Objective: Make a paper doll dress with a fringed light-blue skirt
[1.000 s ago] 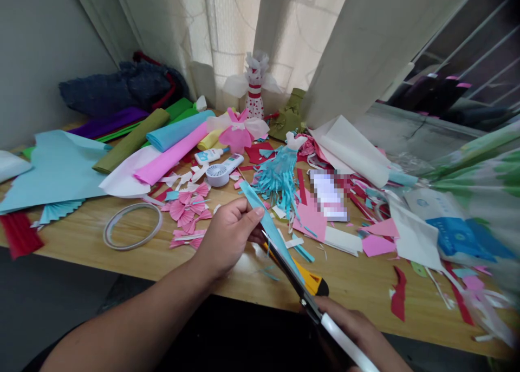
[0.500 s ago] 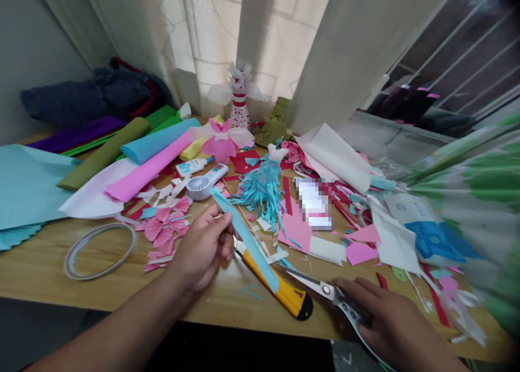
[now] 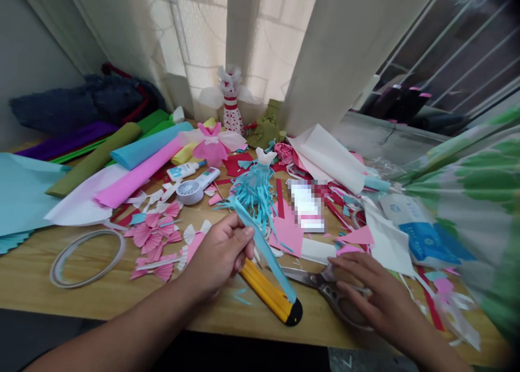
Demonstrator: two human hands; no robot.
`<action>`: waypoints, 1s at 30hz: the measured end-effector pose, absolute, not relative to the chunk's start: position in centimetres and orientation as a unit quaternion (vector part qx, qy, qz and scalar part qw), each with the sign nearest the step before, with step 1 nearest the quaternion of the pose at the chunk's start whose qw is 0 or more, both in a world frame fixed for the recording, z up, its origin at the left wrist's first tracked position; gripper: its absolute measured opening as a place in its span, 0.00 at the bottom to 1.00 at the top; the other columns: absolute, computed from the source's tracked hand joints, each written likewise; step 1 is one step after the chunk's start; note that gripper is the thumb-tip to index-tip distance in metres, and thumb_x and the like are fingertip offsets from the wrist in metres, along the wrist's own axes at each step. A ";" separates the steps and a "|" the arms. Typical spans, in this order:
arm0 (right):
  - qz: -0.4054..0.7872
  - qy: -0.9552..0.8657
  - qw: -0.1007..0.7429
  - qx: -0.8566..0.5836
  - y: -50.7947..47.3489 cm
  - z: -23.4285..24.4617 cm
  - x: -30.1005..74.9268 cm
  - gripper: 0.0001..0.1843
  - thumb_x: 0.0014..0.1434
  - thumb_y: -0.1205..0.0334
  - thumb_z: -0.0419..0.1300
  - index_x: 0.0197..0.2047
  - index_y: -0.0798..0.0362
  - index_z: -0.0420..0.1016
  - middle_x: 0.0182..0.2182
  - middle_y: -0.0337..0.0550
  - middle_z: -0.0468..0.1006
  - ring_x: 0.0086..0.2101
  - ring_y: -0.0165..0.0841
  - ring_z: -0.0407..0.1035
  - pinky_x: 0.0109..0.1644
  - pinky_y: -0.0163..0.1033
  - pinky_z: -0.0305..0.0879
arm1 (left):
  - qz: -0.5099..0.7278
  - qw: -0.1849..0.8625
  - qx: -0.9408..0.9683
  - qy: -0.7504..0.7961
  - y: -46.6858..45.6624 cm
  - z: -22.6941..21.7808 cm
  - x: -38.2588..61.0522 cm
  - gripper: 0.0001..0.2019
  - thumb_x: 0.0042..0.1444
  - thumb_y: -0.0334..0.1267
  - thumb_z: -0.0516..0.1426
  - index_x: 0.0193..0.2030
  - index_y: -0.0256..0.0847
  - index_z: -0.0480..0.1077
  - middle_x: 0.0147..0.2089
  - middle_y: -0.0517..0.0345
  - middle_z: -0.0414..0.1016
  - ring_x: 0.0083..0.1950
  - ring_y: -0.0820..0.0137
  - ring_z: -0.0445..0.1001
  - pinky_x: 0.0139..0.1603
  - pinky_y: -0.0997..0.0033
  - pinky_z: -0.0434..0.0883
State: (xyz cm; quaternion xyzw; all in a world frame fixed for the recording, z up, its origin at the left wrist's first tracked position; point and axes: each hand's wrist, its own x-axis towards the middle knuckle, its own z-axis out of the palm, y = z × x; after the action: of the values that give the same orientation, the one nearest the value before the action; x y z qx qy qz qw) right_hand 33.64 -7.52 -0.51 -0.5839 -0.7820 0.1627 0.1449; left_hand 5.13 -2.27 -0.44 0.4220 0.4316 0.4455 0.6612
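so, from my remote seat, the left hand (image 3: 217, 258) has its fingers pinched shut on a light blue paper strip (image 3: 266, 253), which runs down past the fingertips, over a yellow utility knife (image 3: 266, 292). scissors (image 3: 325, 288) lie just under the fingers of the right hand (image 3: 377, 288); i can't tell whether those fingers grip them.

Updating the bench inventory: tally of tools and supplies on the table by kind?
Scissors: 1
Utility knife: 1
Tape roll: 1
Glue bottle: 1
Mini fan: 1
Total: 5
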 end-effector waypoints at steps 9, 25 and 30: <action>0.351 -0.706 0.334 -0.516 -3.9 2.0 22.7 0.05 0.55 0.63 0.59 0.28 0.54 0.72 0.27 0.40 0.73 0.29 0.31 0.67 0.33 0.35 0.64 | 0.381 0.611 0.547 0.427 -2.1 1.0 5.4 0.08 0.55 0.39 0.56 0.27 0.38 0.66 0.20 0.67 0.61 0.22 0.78 0.59 0.23 0.79 0.56; 0.402 -0.591 0.416 -0.562 -4.0 1.1 24.1 0.09 0.53 0.59 0.59 0.25 0.53 0.69 0.22 0.35 0.67 0.24 0.28 0.60 0.27 0.33 0.58 | 0.340 0.579 0.582 0.459 -2.3 1.4 6.8 0.07 0.50 0.37 0.58 0.25 0.37 0.68 0.23 0.64 0.64 0.27 0.75 0.60 0.28 0.75 0.57; 0.346 -0.641 0.324 -0.604 -3.7 1.3 27.9 0.09 0.55 0.58 0.57 0.25 0.52 0.68 0.21 0.36 0.69 0.24 0.30 0.63 0.27 0.35 0.59 | 0.361 0.592 0.550 0.465 -1.9 1.7 7.1 0.06 0.49 0.35 0.59 0.24 0.37 0.68 0.21 0.66 0.63 0.23 0.78 0.58 0.24 0.77 0.56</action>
State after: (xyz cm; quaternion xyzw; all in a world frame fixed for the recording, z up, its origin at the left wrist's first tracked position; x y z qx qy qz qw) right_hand 27.85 -3.70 1.34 -0.6043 -0.6407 0.3458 0.3236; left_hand 7.13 -1.85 1.74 0.5504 0.4652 0.3614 0.5916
